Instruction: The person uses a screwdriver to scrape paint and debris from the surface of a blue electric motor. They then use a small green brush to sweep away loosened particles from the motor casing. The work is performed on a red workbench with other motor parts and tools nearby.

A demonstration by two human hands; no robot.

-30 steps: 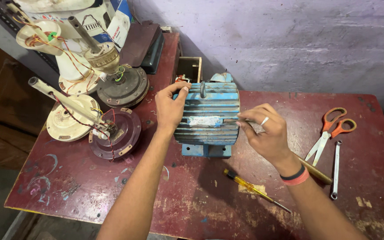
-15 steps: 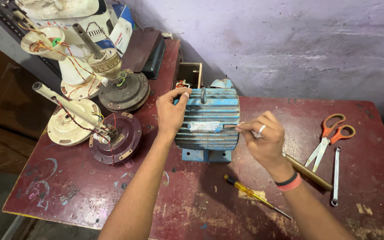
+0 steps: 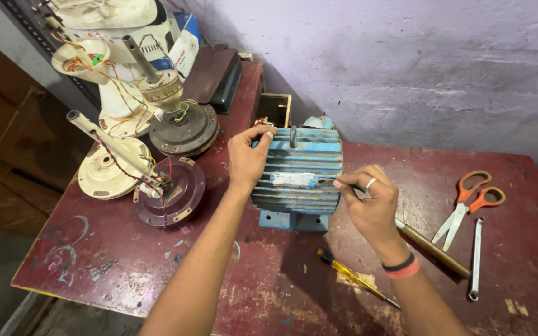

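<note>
Gripping a wooden-handled tool (image 3: 432,249), right hand (image 3: 372,208) seemingly touches blue motor (image 3: 299,171).

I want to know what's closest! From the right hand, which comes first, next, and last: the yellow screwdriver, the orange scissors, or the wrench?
Measured from the right hand in the head view:
1. Yellow screwdriver, lying on the table just below the hand.
2. Orange scissors, off to the hand's right.
3. Wrench, farther right, past the scissors near the table's right edge.
</note>
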